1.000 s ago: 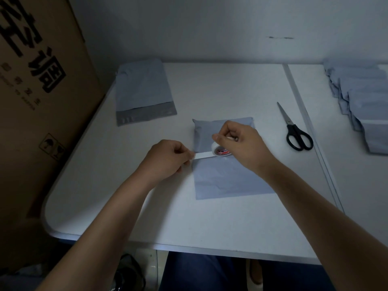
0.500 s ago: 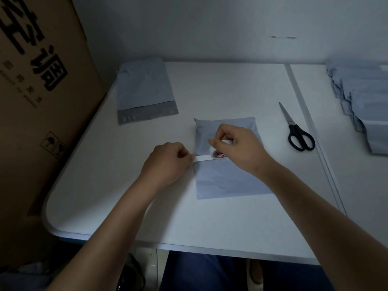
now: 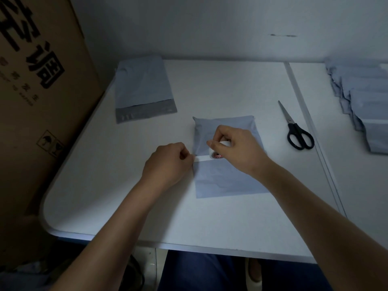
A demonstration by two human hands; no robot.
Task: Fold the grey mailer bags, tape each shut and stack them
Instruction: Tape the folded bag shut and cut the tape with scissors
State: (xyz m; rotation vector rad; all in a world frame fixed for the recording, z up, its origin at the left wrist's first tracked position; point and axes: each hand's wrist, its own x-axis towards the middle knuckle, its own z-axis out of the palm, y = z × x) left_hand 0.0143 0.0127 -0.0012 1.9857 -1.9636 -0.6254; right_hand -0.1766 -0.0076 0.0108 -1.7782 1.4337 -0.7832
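Note:
A folded grey mailer bag (image 3: 222, 179) lies in the middle of the white table (image 3: 210, 87). My right hand (image 3: 237, 148) grips a small white tape roll (image 3: 218, 153) over the bag. My left hand (image 3: 168, 162) pinches the free end of the white tape strip (image 3: 201, 158) at the bag's left edge. The strip is stretched between both hands, low over the bag. A flat unfolded grey mailer bag (image 3: 142, 89) with a dark flap lies at the back left. A pile of grey mailer bags (image 3: 365, 97) sits at the far right.
Black-handled scissors (image 3: 296, 129) lie right of the folded bag, beside the seam between the two table halves. A big cardboard box (image 3: 37, 101) stands against the table's left side. A wall closes off the back.
Both hands have shifted slightly left and down toward the bag, keeping the tape strip stretched between them. The bags and scissors have not moved.

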